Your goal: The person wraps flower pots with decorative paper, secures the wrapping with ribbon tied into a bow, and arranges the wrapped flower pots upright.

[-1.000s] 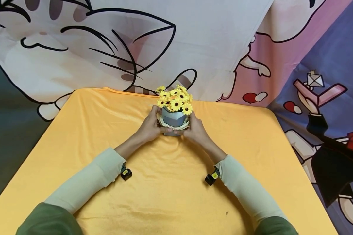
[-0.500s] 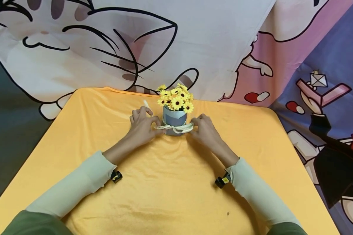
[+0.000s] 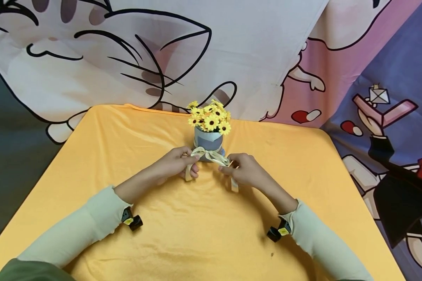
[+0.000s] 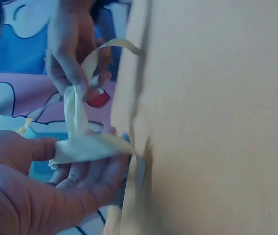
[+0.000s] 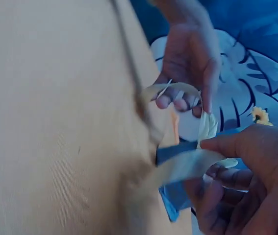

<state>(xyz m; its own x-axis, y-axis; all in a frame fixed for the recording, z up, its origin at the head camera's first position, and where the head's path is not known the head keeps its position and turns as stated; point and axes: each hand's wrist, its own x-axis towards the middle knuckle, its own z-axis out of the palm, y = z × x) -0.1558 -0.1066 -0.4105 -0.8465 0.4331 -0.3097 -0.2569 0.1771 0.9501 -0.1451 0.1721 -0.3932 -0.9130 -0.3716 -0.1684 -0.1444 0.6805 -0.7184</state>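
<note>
A small pot wrapped in blue-grey paper (image 3: 208,139) stands upright on the yellow cloth, filled with yellow flowers (image 3: 211,120). Round its lower part runs a cream ribbon (image 3: 210,155), looped into a bow at the front. My left hand (image 3: 174,164) pinches the bow's left loop between thumb and fingers. On the other side, my right hand (image 3: 247,168) pinches the right loop. Loose ribbon ends hang below both hands. In the left wrist view the ribbon (image 4: 87,147) stretches between the two hands; the right wrist view shows its near end (image 5: 183,169) blurred.
A yellow cloth (image 3: 197,226) covers the table, its far edge just behind the pot. A printed cartoon backdrop (image 3: 253,54) hangs close behind. Small black cameras sit on the left wrist (image 3: 131,220) and right wrist (image 3: 279,231).
Both hands were at the pot's sides, then drew outward pulling the ribbon. Now they are lower and nearer me, holding the bow's loops, with the ribbon ends hanging. The pot stays in place.
</note>
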